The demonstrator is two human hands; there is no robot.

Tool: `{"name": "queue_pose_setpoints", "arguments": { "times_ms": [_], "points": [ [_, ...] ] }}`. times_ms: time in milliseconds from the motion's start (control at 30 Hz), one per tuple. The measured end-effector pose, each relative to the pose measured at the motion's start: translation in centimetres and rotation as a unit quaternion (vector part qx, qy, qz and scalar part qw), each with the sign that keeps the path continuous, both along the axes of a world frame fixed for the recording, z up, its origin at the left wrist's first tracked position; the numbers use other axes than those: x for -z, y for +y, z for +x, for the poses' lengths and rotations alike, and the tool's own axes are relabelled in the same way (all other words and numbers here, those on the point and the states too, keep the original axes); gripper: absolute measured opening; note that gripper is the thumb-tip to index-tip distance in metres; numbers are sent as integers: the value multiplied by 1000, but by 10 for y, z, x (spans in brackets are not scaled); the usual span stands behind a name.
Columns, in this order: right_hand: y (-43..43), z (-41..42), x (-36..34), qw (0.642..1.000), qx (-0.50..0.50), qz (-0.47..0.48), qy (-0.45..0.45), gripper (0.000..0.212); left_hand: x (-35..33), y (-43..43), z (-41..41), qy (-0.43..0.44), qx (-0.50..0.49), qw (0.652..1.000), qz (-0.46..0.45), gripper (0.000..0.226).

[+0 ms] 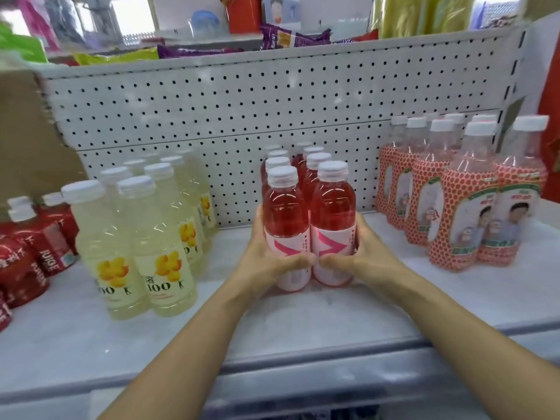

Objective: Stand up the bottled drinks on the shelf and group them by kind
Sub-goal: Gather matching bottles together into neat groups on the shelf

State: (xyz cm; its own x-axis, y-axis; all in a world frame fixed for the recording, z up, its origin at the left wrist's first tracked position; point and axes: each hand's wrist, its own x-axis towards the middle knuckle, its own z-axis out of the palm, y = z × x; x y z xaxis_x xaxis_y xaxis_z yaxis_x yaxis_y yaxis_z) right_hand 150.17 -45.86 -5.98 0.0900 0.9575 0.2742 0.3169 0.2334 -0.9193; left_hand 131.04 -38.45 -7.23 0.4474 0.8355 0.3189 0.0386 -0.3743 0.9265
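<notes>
Pink-red bottles (309, 219), pale-yellow bottles (133, 244), red-dotted labels (454, 216) — black-dotted white pegboard (230, 101).

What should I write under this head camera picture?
The left hand and right hand hold the front pink bottles between yellow bottles and dotted-label bottles.

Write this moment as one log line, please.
left hand grips front-left pink bottle | right hand grips front-right pink bottle | both upright on shelf

White pegboard back panel (242, 95) behind pale shelf (303, 322); snack packets (291, 37) on tier above; cardboard (27, 131) at left.
</notes>
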Motion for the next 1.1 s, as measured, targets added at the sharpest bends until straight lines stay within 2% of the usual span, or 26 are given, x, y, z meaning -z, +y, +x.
{"name": "queue_pose_setpoints", "arguments": {
  "times_ms": [133, 333, 400, 467, 567, 633, 700, 767, 800, 867, 933, 1000, 1033, 1100],
  "points": [
    [-6, 0, 4, 1000, 2, 14, -2, 81, 4, -6, -5, 4, -16, 1000, 7, 125],
    [-9, -4, 2, 1000, 0, 30, 2, 82, -8, -25, -5, 47, -44, 998, 19, 107],
    [-11, -5, 0, 999, 13, 45, 4, 83, -13, -38, -9, 73, -71, 994, 30, 108],
    [-13, -12, -2, 993, 73, 93, -15, 84, -14, -57, -21, 107, -120, 986, 47, 114],
    [-25, -36, -7, 960, 183, 207, -52, 79, -8, -97, -54, 110, -193, 970, 96, 96],
    [-32, -59, -12, 932, 193, 298, -78, 72, -4, -116, -87, 105, -248, 945, 185, 81],
    [-33, -88, -16, 925, 153, 336, -93, 71, -3, -117, -122, 100, -314, 911, 248, 79],
    [-29, -122, -18, 943, 88, 302, -111, 75, -7, -102, -154, 84, -365, 886, 275, 91],
    [-25, -139, -17, 958, 49, 258, -113, 80, -9, -91, -168, 72, -374, 888, 258, 102],
    [-12, -171, -15, 984, -32, 141, -108, 94, -14, -65, -193, 46, -350, 920, 167, 132],
    [3, -199, -15, 993, -63, 54, -80, 107, -16, -33, -216, 43, -292, 953, 72, 155],
    [22, -220, -14, 997, -74, 16, -21, 103, -17, -4, -231, 54, -212, 976, 25, 155],
    [31, -228, -13, 997, -79, 7, -3, 100, -16, 9, -235, 47, -165, 985, 10, 150],
    [46, -240, -8, 997, -79, -2, 7, 109, -14, 29, -239, 36, -91, 995, 0, 134]
  ]
}}
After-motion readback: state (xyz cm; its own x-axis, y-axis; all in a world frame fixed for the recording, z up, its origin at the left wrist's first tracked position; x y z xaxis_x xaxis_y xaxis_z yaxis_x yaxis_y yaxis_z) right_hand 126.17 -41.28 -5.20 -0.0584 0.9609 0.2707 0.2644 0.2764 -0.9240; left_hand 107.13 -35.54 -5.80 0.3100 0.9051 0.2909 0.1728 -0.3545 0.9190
